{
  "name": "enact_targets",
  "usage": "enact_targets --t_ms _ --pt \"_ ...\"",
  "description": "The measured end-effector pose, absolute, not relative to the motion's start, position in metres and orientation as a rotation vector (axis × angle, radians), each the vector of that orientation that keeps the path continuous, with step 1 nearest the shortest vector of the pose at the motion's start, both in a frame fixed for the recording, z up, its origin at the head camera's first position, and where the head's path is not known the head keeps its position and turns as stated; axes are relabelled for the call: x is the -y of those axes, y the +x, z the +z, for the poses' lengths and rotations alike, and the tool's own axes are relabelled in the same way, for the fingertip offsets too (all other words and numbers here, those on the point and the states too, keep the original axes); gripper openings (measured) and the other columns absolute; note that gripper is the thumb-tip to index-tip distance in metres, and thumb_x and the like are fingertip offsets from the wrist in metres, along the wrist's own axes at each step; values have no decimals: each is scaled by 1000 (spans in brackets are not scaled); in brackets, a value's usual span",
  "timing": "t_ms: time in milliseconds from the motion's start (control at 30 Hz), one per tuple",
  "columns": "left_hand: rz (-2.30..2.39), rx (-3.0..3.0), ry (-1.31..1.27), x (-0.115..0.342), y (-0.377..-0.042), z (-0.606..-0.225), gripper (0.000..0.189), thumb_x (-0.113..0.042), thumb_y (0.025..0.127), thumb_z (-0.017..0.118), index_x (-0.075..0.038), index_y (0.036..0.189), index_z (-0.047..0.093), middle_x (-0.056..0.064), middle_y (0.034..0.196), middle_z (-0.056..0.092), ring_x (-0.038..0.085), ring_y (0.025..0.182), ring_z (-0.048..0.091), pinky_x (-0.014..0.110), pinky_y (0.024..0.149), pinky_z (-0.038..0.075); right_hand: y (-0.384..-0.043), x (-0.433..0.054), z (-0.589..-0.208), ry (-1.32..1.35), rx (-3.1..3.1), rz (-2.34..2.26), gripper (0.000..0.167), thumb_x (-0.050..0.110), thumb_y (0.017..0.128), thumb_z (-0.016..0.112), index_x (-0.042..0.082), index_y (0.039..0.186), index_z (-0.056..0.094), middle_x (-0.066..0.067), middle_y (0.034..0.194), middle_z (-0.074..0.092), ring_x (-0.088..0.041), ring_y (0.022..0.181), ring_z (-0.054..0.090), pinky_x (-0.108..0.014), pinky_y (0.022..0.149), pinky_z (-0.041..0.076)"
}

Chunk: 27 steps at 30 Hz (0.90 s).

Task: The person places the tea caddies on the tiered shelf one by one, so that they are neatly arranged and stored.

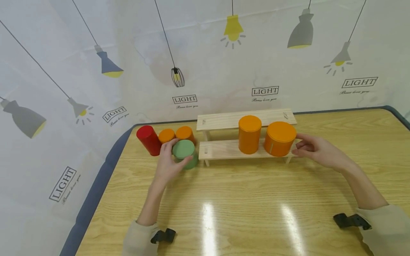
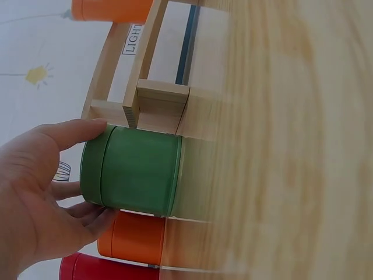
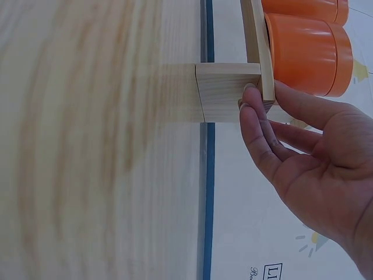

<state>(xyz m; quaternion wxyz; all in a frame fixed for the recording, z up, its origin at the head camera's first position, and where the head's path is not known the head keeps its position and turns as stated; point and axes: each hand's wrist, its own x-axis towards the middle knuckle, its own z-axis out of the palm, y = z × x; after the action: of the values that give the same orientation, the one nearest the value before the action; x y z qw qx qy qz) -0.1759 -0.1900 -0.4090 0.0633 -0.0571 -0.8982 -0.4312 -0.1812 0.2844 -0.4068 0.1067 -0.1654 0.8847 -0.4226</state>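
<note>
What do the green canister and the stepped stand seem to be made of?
The green canister looks like painted metal with a satin sheen, judging by its smooth side, lid seam and narrow base rim, though plastic is possible. The stepped stand appears to be pale, unpainted wood, fairly matte: faint grain shows.

a pale wall covering (image 1: pixel 208 46) fills the top and left of the frame, printed with hanging lamps (image 1: pixel 233 26) in grey, blue and yellow and boxed words (image 1: pixel 265 91) reading "light". a dark blue edge (image 1: pixel 93 195) borders the wood-grain table (image 1: pixel 246 206); two bright reflections (image 1: pixel 208 227) streak its lower part.
</note>
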Motion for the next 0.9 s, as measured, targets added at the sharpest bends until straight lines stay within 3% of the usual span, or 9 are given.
enact_targets --t_ms 200,333,533,900 --pt "-1347 2744 -144 193 -176 -409 82 -18 83 84 2 148 39 22 148 43 37 131 45 52 110 39 -181 -284 -407 -470 -2607 -1235 62 18 102 62 -8 151 34 -24 124 63 -22 107 62 -22 83 54" --pt "-1355 2757 -123 193 -176 -408 84 -19 83 85 1 149 39 20 148 44 36 131 45 51 111 39 -181 -284 -407 -472 -2602 -1244 62 18 102 62 -8 151 34 -23 123 64 -19 105 62 -22 83 54" --pt "-1364 2679 -112 193 -177 -408 81 -20 79 88 2 145 46 18 143 50 33 123 50 48 105 44 -182 -285 -409 -483 -2592 -1260 61 15 102 62 -8 151 34 -22 121 64 -10 101 62 -23 82 55" --pt "-1349 2475 -175 191 -174 -398 75 -18 78 88 3 139 52 18 131 54 31 111 52 50 97 46 -182 -285 -408 -487 -2597 -1260 62 15 102 62 -8 152 34 -22 122 64 -8 102 61 -22 82 55"
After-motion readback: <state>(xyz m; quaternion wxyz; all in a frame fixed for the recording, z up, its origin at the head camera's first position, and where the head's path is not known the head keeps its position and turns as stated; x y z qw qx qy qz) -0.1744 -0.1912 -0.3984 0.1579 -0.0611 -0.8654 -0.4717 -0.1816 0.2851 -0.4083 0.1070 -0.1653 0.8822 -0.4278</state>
